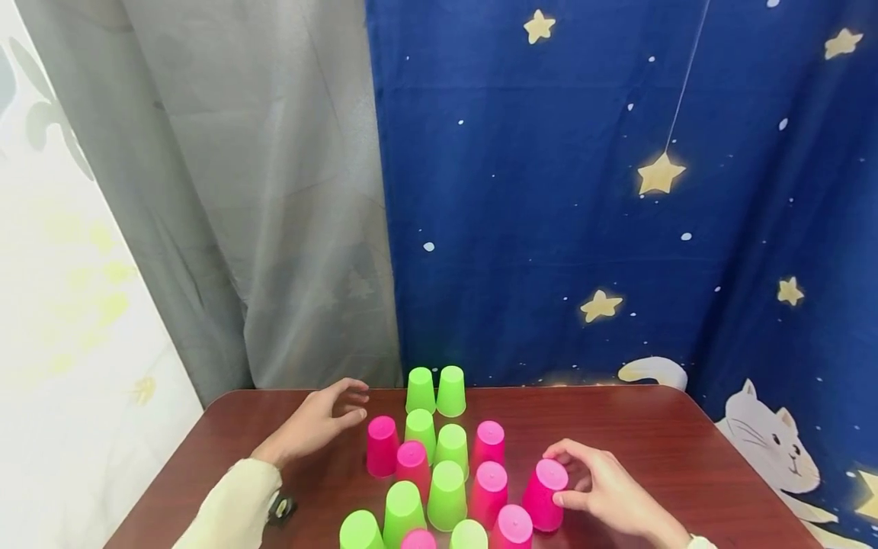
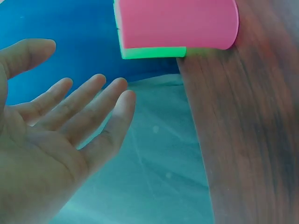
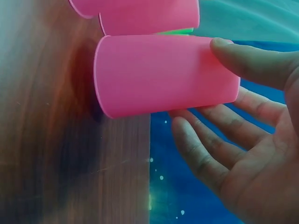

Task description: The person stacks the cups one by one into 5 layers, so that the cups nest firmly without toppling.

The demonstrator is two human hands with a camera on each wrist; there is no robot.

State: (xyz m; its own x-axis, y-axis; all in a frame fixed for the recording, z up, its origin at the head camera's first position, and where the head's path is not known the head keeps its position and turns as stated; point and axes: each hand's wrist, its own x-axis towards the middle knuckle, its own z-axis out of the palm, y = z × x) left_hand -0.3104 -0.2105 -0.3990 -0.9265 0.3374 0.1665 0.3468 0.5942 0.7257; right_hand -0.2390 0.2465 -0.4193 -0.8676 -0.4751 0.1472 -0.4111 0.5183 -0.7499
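Note:
Upside-down plastic cups, bright green and pink, stand in a cluster on the table. At its right side my right hand holds a pink cup, thumb on one side and fingers on the other. In the right wrist view that pink cup lies between thumb and fingertips, close beside another pink cup. My left hand hovers left of the cluster with nothing in it, its fingers loosely bent toward a pink cup. The left wrist view shows its palm and spread fingers apart from the nearest pink cup.
Two green cups stand at the back edge of the brown table. More green cups and pink cups fill the middle and front. Behind hang a grey curtain and a blue star-patterned curtain.

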